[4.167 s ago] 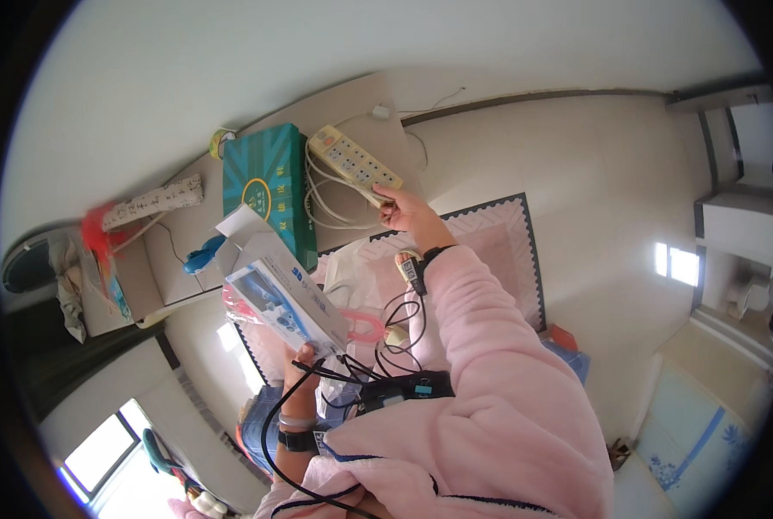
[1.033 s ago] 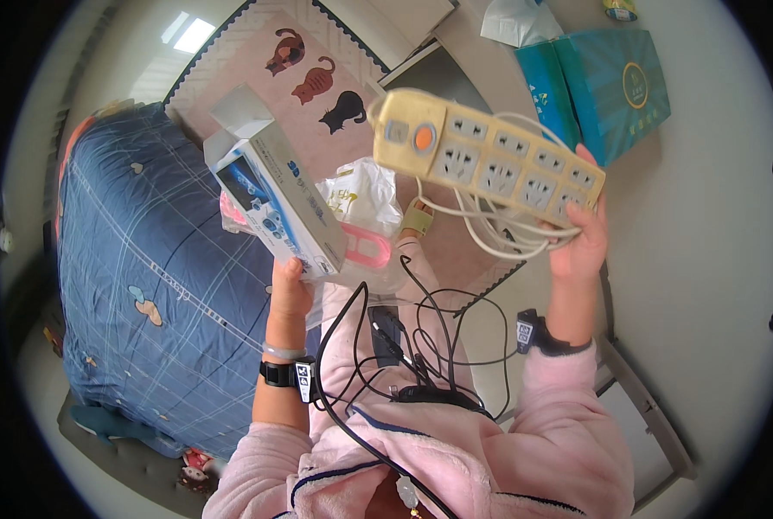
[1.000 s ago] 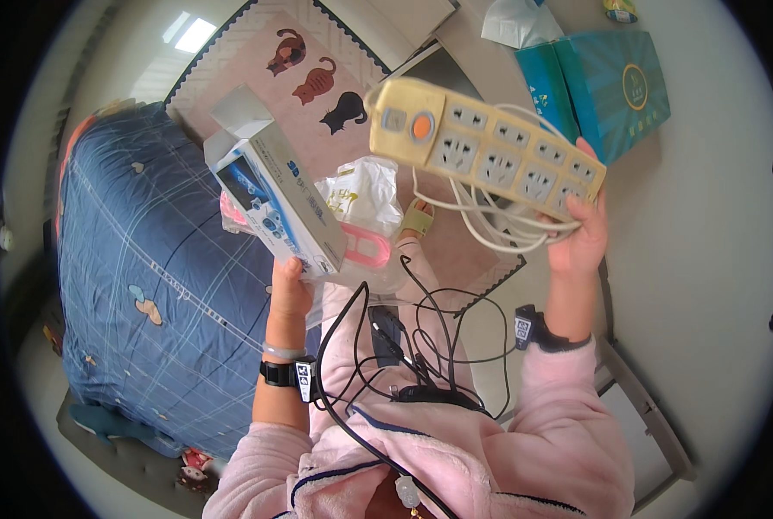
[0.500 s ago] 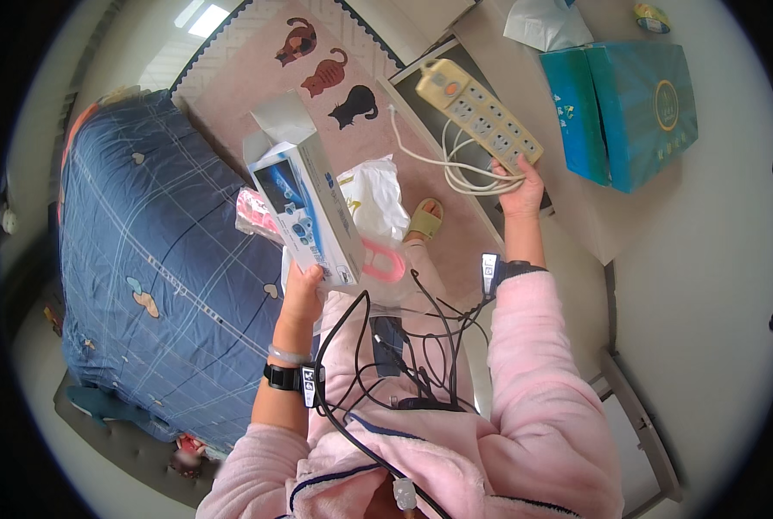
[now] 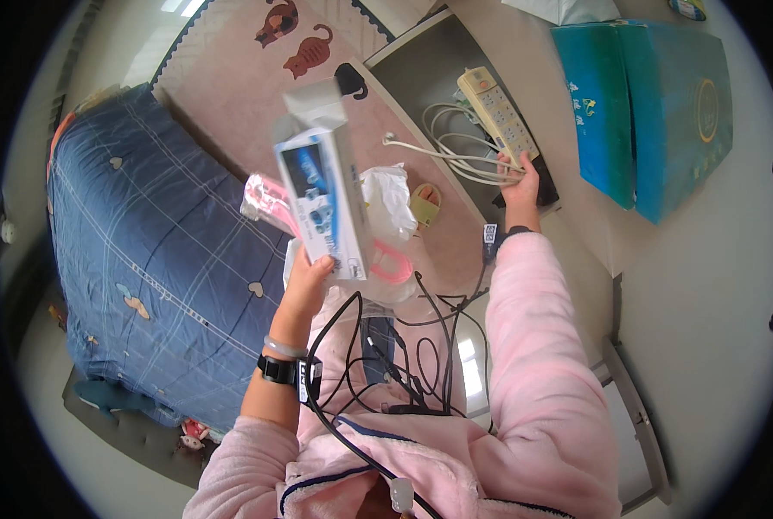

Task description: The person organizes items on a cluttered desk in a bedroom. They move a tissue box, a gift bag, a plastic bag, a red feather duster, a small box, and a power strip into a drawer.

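My left hand (image 5: 310, 275) is closed round the lower end of a white carton (image 5: 352, 216) with blue printed pictures. The carton's top flaps stand up, unfolded. A pink item in clear wrapping (image 5: 267, 201) sticks out beside it, partly hidden behind the carton. My right hand (image 5: 521, 192) grips the near end of a cream power strip (image 5: 497, 112) together with loops of its white cord (image 5: 460, 154). The strip is tilted over an open grey drawer (image 5: 408, 71), and the cord's plug (image 5: 390, 138) hangs by the drawer's edge.
A teal box (image 5: 676, 112) stands on the cabinet top at right, near a white bag (image 5: 568, 9). Below the carton are a white plastic bag (image 5: 390, 203) and a pink handle (image 5: 392, 263). A bed with a blue cover (image 5: 170, 259) is at left. Black cables (image 5: 421, 368) hang before me.
My right hand has lowered the power strip toward the drawer, and more of the drawer's inside shows. The carton has shifted slightly right in view, still in my left hand.
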Demonstrator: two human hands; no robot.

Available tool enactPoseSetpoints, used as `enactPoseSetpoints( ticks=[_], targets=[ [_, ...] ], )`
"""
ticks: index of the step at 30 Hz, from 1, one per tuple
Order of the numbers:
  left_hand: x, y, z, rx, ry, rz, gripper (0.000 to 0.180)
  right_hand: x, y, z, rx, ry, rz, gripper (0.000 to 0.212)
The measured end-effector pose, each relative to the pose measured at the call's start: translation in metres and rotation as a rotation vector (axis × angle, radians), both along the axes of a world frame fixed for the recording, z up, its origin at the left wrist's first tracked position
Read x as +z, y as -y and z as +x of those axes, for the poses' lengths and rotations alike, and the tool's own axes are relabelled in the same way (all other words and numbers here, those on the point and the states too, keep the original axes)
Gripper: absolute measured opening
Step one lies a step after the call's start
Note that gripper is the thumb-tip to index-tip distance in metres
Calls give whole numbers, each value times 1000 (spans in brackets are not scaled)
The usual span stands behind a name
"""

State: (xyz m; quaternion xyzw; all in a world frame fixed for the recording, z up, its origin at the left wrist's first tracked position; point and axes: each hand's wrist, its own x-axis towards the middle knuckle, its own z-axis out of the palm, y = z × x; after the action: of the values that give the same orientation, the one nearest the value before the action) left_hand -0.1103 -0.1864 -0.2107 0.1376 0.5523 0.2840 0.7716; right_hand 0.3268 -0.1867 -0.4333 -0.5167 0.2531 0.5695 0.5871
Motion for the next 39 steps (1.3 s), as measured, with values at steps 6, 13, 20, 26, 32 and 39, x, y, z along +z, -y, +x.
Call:
enactPoseSetpoints(
  ticks=[6,13,20,26,32,39],
  targets=[
    [-19,-34,47,-223,-91,85,68,-17,5,-7,430,432,-853,64],
    [-44,-50,113,-460,-369,189,68,151,-23,-82,703,282,-3,73],
    [-71,-49,122,-176,-440,237,42,124,-106,-123,635,154,56,41],
    [-69,-49,79,-255,-402,232,22,6,-186,-113,475,308,10,45],
    [-58,-58,61,-426,-281,246,21,2,-195,-135,1080,1559,-262,65],
    [-38,-61,73,-745,-397,521,44,128,-101,-182,1315,241,304,48]
  ],
)
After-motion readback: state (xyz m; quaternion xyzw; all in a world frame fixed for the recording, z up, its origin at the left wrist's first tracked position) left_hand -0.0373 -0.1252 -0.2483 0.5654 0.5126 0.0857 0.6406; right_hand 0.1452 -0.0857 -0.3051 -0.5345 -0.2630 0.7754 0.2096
